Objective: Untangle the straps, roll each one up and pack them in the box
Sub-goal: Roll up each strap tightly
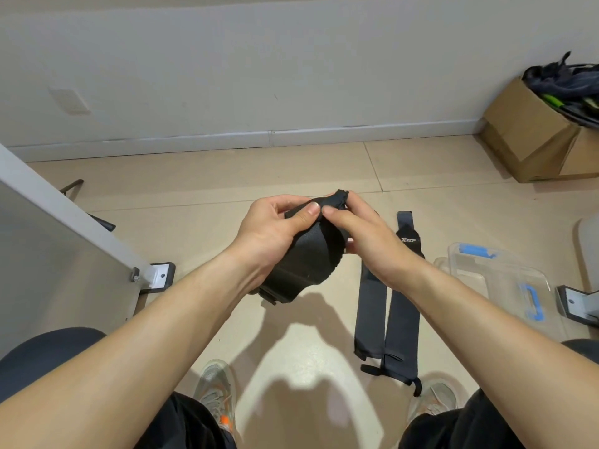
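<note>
While the person sits above a tiled floor (291, 170), both hands hold one black strap (304, 254) in the air. The left hand (275, 228) grips it from the left side, thumb pressed on its upper edge, and the right hand (363, 234) pinches the same upper edge, fingertips almost touching the left thumb. The strap's loose part hangs below the hands in a broad curved fold, its lower end near the left wrist.

Just to the right of the held strap, two more dark straps (385, 306) lie flat on the floor side by side, touching along their length, one showing a small white logo near its top. Further right of the held strap stands a clear plastic box (505, 280) with blue handles. Far up and right of the held strap, against the wall, a cardboard box (531, 131) holds a dark tangle of items. Below the held strap, two grey shoes (215, 393) rest on the floor.
</note>
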The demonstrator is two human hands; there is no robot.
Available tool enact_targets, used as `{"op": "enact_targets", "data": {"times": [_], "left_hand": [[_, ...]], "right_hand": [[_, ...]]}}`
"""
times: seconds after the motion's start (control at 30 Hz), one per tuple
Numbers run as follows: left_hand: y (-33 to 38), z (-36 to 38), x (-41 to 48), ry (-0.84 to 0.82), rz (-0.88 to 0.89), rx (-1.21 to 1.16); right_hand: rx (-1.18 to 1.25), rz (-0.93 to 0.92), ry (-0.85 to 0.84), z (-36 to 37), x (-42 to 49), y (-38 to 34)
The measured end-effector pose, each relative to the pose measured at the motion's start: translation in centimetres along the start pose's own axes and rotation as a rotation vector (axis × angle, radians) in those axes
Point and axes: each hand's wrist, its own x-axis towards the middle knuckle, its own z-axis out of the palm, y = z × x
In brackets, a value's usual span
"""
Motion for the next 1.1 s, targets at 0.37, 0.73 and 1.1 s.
{"op": "enact_targets", "data": {"times": [0.37, 0.73, 1.1], "left_hand": [[0.1, 0.8, -0.2, 0.075, 0.227, 0.312], [0.9, 0.5, -0.3, 0.013, 0.095, 0.213], [1.2, 1.1, -1.5, -0.103, -0.201, -0.280]], "right_hand": [[-0.102, -0.147, 0.099, -0.1, 0.8, 0.7], [-0.195, -0.160, -0.004, -1.1, 0.9, 0.6], [-0.249, -0.331, 0.100, -0.3, 0.9, 0.6]]}}
